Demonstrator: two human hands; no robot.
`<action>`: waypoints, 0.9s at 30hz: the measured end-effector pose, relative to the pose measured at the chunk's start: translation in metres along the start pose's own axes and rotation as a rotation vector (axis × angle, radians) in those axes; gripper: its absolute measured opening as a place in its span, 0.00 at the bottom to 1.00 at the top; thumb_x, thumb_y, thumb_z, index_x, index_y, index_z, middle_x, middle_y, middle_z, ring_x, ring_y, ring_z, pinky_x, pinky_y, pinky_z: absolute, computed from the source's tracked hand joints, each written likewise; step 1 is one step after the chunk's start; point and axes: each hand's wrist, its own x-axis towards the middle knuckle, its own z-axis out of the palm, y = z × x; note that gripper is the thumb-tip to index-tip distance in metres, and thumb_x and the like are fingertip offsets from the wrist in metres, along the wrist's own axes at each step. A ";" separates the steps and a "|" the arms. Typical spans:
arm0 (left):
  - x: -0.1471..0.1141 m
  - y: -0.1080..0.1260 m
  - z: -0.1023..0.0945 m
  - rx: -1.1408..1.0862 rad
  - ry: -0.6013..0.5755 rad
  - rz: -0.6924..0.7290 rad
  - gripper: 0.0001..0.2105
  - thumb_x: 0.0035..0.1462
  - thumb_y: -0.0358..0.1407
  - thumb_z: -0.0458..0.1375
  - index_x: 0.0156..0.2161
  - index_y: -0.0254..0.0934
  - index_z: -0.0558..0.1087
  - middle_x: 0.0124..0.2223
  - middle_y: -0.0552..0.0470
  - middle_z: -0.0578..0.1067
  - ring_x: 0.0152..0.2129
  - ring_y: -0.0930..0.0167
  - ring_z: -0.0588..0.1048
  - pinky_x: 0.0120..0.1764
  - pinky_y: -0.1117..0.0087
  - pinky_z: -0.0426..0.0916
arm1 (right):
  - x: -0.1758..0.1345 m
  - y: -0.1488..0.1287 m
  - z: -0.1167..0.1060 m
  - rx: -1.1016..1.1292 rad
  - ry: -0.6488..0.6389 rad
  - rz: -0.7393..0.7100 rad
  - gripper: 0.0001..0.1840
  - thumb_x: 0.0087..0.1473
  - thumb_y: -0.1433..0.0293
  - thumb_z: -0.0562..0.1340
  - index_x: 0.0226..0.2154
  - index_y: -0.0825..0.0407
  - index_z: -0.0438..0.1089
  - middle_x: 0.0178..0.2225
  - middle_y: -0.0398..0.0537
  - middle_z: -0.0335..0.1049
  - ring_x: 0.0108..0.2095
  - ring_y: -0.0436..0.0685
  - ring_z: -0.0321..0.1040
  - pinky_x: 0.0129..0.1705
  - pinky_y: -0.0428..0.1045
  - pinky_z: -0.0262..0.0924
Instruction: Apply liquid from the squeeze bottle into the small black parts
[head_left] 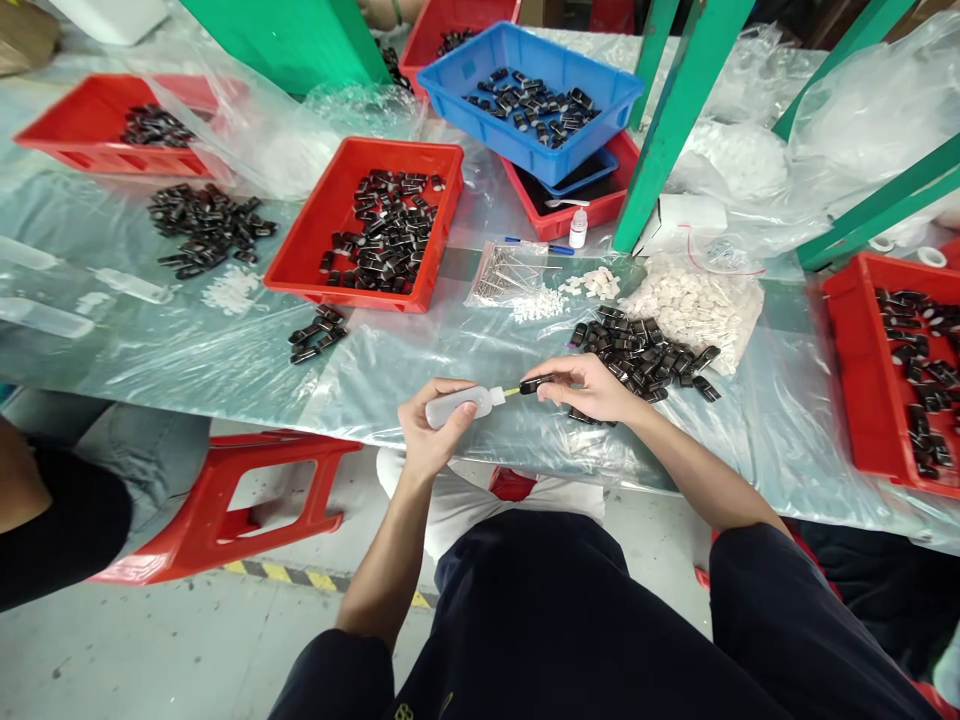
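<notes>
My left hand (435,425) is wrapped round a translucent squeeze bottle (450,408), which lies on its side with a thin yellowish nozzle pointing right. Between the fingers of my right hand (592,388) is a small glossy black plastic part (535,384). The nozzle tip meets the left end of this part, or comes very close; I cannot tell which. Just beyond my right hand lies a loose heap of similar black parts (637,350). A smaller group of black parts (316,335) rests on the plastic-covered table (382,375), left of the bottle.
A red tray (300,270) of black parts stands ahead, with a blue tray (457,95) behind it. Small white pieces (538,305) lie by a bag of pins (510,272) and a large bag of white pieces (705,310). Green posts (652,150) rise behind. Another person sits at left.
</notes>
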 end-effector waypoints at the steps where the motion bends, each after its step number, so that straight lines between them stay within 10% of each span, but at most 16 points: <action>1: 0.000 0.000 0.000 0.001 -0.001 0.000 0.19 0.51 0.52 0.71 0.35 0.35 0.82 0.30 0.47 0.82 0.23 0.71 0.76 0.25 0.72 0.69 | 0.000 0.000 0.000 0.005 -0.001 0.001 0.18 0.62 0.60 0.68 0.47 0.56 0.81 0.29 0.47 0.77 0.23 0.48 0.62 0.24 0.44 0.54; 27: 0.000 0.004 -0.003 0.032 -0.031 0.024 0.19 0.51 0.51 0.71 0.35 0.35 0.82 0.31 0.48 0.83 0.24 0.70 0.78 0.26 0.72 0.71 | -0.001 -0.002 -0.002 -0.022 -0.031 -0.008 0.17 0.63 0.60 0.67 0.47 0.55 0.81 0.29 0.48 0.80 0.23 0.49 0.67 0.25 0.44 0.59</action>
